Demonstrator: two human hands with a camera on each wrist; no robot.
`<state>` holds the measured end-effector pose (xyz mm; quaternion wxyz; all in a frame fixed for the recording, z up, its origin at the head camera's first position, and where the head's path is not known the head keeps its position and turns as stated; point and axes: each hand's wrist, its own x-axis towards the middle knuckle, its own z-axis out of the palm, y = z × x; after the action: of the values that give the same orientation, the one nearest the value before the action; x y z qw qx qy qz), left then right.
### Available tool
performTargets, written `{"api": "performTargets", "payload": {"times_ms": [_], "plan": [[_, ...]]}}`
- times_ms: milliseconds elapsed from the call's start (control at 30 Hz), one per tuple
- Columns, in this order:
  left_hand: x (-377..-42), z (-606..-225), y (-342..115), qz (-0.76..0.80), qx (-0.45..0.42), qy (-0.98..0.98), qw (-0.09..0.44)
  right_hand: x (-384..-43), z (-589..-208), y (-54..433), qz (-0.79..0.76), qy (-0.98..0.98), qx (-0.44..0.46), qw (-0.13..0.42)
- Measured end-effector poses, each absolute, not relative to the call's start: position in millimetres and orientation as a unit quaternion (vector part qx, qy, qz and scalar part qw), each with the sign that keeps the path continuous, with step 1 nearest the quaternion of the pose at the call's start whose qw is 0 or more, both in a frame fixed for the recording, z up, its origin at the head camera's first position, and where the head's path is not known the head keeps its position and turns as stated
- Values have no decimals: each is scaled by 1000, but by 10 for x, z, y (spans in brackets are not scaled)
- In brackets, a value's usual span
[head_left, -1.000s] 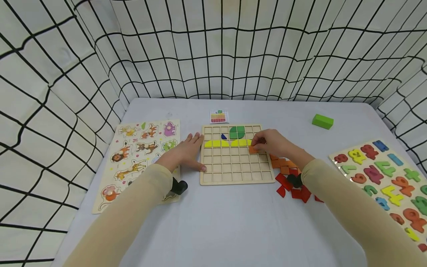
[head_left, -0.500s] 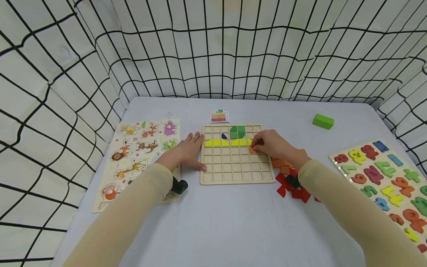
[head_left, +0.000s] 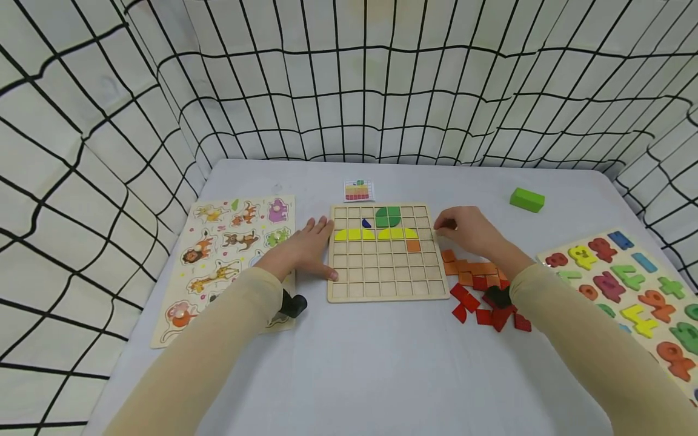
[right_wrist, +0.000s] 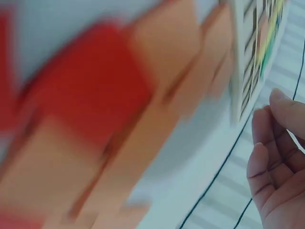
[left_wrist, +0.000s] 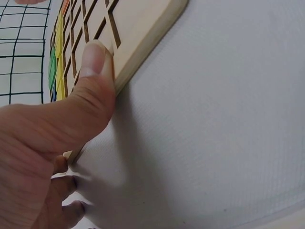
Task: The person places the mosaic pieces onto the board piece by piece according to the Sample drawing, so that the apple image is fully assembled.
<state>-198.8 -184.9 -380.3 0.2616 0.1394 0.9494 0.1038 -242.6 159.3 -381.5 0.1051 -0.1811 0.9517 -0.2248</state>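
My left hand (head_left: 306,249) lies spread at the left edge of the wooden grid board (head_left: 387,275). In the left wrist view its thumb (left_wrist: 93,64) rests on the board's rim, and the other fingers stay low beside it. Past the board's right edge, my right hand (head_left: 463,229) has its fingers loosely curled, with nothing between them in the right wrist view. One orange square tile (head_left: 414,245) sits in a grid cell just below the row of yellow pieces (head_left: 397,233). Green pieces (head_left: 388,216) and a small blue piece (head_left: 366,223) lie higher on the board.
Loose orange tiles (head_left: 466,266) and red tiles (head_left: 483,317) lie right of the board. A small pattern card (head_left: 358,190) is behind it. An animal puzzle (head_left: 218,242) lies left, a number puzzle (head_left: 627,284) right, and a green block (head_left: 527,199) back right. Black netting encloses the table.
My right hand has let go of the orange tile, which stays in its cell, and moved right off the board. The left hand has kept its place.
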Motion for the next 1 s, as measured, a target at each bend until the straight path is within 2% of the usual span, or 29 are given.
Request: {"api": "performTargets", "payload": {"times_ms": [100,300,533,1000], "plan": [[-1996,-3794,-1847,102,136,949,263,-2443,-3789,1872,-210,958,-165,106],[-2008,-3813,-1863,97,139,950,263,-2417,-3790,2365,-191,960,-132,156],[-2014,-3840,-1872,98,141,950,260,-2381,-3811,2575,-195,950,-119,214],[-1999,-3815,-1842,96,142,949,264,-2373,-3819,2579,-200,951,-132,193]]}}
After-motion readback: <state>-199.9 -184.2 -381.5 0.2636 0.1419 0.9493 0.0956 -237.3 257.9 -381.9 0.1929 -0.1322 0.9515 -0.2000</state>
